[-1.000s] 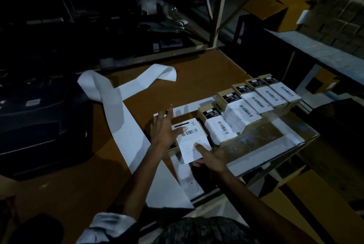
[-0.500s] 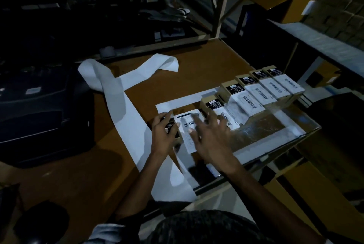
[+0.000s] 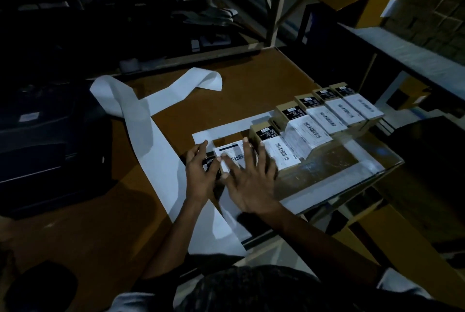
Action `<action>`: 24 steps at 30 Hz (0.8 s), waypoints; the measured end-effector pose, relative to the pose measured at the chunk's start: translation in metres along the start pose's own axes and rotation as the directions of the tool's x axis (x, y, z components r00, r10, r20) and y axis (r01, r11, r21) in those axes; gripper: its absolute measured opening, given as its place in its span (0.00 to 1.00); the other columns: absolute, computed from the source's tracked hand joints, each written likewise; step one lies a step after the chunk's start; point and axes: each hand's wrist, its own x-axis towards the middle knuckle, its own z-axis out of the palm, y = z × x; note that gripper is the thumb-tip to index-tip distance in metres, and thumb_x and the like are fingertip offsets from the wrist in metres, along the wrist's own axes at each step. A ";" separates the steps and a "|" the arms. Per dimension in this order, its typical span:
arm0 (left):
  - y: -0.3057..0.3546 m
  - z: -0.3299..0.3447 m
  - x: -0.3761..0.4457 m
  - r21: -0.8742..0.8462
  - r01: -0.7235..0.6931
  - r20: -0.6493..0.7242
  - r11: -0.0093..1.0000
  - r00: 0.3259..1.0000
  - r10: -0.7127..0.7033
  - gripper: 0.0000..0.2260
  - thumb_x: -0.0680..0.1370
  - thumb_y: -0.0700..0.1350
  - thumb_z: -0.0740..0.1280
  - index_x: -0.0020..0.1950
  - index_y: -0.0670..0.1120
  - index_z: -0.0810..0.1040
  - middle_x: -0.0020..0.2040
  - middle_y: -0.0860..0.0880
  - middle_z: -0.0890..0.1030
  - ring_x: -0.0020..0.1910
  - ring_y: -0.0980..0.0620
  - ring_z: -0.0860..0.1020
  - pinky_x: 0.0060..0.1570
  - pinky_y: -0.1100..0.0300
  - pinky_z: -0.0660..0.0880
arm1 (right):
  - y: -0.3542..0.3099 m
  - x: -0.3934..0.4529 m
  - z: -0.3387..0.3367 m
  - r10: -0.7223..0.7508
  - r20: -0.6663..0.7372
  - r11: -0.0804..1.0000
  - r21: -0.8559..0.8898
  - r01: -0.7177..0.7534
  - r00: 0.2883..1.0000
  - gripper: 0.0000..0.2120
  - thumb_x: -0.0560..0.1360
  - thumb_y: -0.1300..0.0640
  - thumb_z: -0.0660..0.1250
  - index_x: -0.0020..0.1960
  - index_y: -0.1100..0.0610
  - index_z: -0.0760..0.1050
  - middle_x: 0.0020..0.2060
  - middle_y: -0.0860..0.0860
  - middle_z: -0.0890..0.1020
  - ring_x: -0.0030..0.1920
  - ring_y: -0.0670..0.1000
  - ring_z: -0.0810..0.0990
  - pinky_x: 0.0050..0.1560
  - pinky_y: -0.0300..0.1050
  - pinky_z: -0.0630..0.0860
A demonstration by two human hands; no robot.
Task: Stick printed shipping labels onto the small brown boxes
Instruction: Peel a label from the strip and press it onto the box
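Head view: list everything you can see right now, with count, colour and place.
labelled boxes: five, brown with white labels, row along table's right side
box being labelled: one, mostly hidden under the hands
shipping label: one, white, on that box
backing strip: one, white, curling across the table
table: one, brown
dark machine: one, black, left; type unclear
stacked cartons: brown, far right; count unclear
left hand: holds box's left end
right hand: fingers spread flat on label
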 end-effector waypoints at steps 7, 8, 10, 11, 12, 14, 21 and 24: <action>0.002 0.002 -0.002 -0.027 0.009 -0.006 1.000 1.000 -0.009 0.23 0.79 0.41 0.70 0.73 0.46 0.72 0.72 0.47 0.67 0.68 0.55 0.68 0.60 0.72 0.71 | 0.021 0.007 0.003 0.133 -0.020 0.988 0.080 -0.132 0.991 0.29 0.80 0.31 0.38 0.79 0.35 0.41 0.77 0.53 0.26 0.75 0.63 0.24 0.71 0.69 0.29; 0.000 0.002 -0.002 -0.019 0.005 -0.008 1.000 1.000 -0.006 0.22 0.79 0.41 0.70 0.73 0.46 0.72 0.72 0.48 0.67 0.67 0.56 0.68 0.63 0.66 0.72 | 0.011 0.002 0.004 0.068 0.000 0.997 0.046 -0.068 0.998 0.29 0.80 0.31 0.38 0.79 0.35 0.40 0.77 0.53 0.26 0.75 0.63 0.24 0.71 0.70 0.30; -0.002 0.002 -0.002 -0.005 -0.006 -0.009 1.000 1.000 0.006 0.22 0.79 0.41 0.70 0.73 0.46 0.73 0.72 0.48 0.67 0.67 0.55 0.69 0.66 0.60 0.73 | 0.006 -0.004 0.005 -0.024 0.017 1.000 -0.015 0.024 1.000 0.29 0.80 0.32 0.39 0.79 0.34 0.40 0.77 0.52 0.27 0.76 0.63 0.26 0.73 0.71 0.35; -0.003 0.002 -0.002 -0.016 -0.011 -0.006 1.000 1.000 0.011 0.22 0.79 0.41 0.70 0.73 0.47 0.73 0.71 0.48 0.67 0.68 0.54 0.69 0.65 0.61 0.74 | 0.012 -0.002 0.004 -0.025 0.017 0.999 -0.022 0.025 1.000 0.28 0.80 0.32 0.39 0.79 0.34 0.40 0.77 0.53 0.26 0.76 0.63 0.25 0.74 0.71 0.35; -0.003 0.002 -0.002 -0.023 -0.013 -0.003 1.000 1.000 0.013 0.22 0.79 0.41 0.70 0.72 0.47 0.73 0.71 0.49 0.67 0.68 0.53 0.70 0.62 0.63 0.75 | 0.021 0.001 0.002 0.004 0.014 1.000 -0.011 -0.004 1.000 0.27 0.80 0.32 0.38 0.79 0.34 0.39 0.77 0.53 0.26 0.75 0.63 0.24 0.74 0.71 0.35; -0.004 0.002 -0.002 -0.025 -0.023 -0.003 0.999 1.000 0.023 0.21 0.79 0.41 0.71 0.71 0.47 0.74 0.70 0.51 0.67 0.69 0.51 0.71 0.61 0.59 0.77 | 0.039 0.010 -0.002 0.084 0.008 0.996 0.010 -0.084 0.996 0.27 0.80 0.33 0.36 0.79 0.34 0.38 0.76 0.54 0.25 0.74 0.63 0.23 0.73 0.70 0.31; 0.011 0.007 0.004 0.491 -0.180 0.041 0.852 0.982 0.184 0.15 0.78 0.44 0.70 0.65 0.50 0.80 0.73 0.48 0.69 0.72 0.45 0.65 0.70 0.46 0.66 | 0.035 0.037 -0.014 0.018 -0.035 0.999 0.036 -0.017 0.999 0.24 0.83 0.40 0.49 0.77 0.45 0.62 0.81 0.56 0.40 0.78 0.65 0.35 0.74 0.69 0.39; 0.026 0.015 0.009 0.544 -0.177 0.053 0.820 0.983 0.177 0.11 0.77 0.45 0.72 0.60 0.51 0.84 0.72 0.49 0.70 0.72 0.46 0.65 0.70 0.47 0.60 | 0.037 0.055 -0.027 -0.087 -0.108 0.992 0.079 0.096 0.990 0.20 0.81 0.53 0.63 0.72 0.45 0.71 0.79 0.55 0.58 0.77 0.64 0.51 0.70 0.65 0.57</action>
